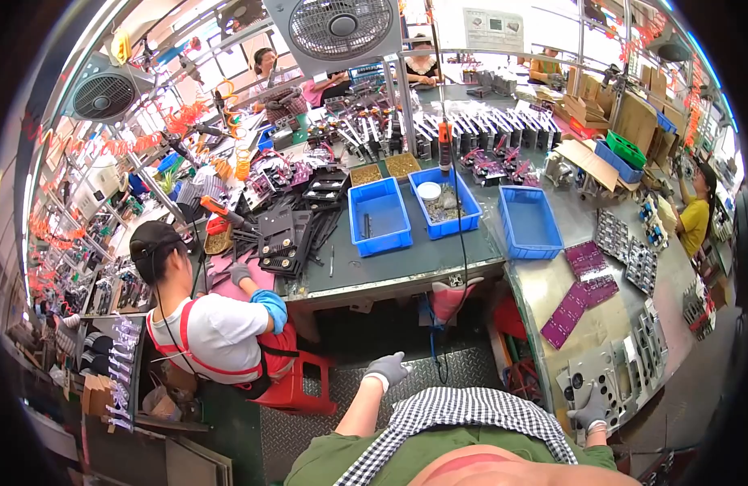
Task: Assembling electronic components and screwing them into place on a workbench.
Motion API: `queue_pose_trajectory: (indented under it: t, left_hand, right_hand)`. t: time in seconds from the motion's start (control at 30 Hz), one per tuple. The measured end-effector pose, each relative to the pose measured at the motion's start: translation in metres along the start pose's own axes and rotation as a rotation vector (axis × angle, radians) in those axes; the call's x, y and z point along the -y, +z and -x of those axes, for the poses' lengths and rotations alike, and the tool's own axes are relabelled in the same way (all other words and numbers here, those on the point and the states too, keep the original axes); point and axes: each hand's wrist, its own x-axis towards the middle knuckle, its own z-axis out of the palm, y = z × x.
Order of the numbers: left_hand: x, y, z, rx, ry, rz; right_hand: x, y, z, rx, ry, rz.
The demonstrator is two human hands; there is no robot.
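Note:
My left hand (388, 370), in a grey glove with a white cuff, is held out over the dark floor plate. Its thumb stands apart from the fingers, and nothing shows in it. On the right, my gloved right hand (589, 410) rests at the near edge of a grey metal plate (586, 374) with dark round holes. One finger stretches up along the plate; the others are partly hidden. Beside that plate stand several narrow metal brackets (633, 368) on the metal-topped table. Farther up the table lie purple circuit boards (570, 314).
Three blue bins (532, 223) stand along the bench (342, 279). An electric screwdriver (445, 146) hangs above them. A co-worker (216, 324) sits at left on a red stool (301, 389), beside black housings (285, 239). A red-wrapped bundle (451, 301) hangs below the bench edge.

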Motion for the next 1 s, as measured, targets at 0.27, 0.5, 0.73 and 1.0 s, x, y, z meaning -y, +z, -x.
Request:
queue_pose_trajectory:
  t: [0.27,0.5,0.73,1.0]
  left_hand:
    - [-0.024,0.003,-0.002,0.008,0.102,0.06]
    - [-0.036,0.011,-0.01,-0.017,0.165,-0.059]
    - [-0.067,0.009,-0.019,0.055,0.145,-0.099]
    - [-0.089,0.002,-0.026,-0.139,0.256,-0.006]
  right_hand:
    - [-0.001,0.043,0.002,-0.186,0.14,0.222]
    - [0.002,0.038,0.002,-0.142,0.152,0.255]
    - [0.018,-0.002,0.01,-0.148,0.123,0.139]
    - [-0.026,-0.067,0.004,-0.573,-0.045,0.362]
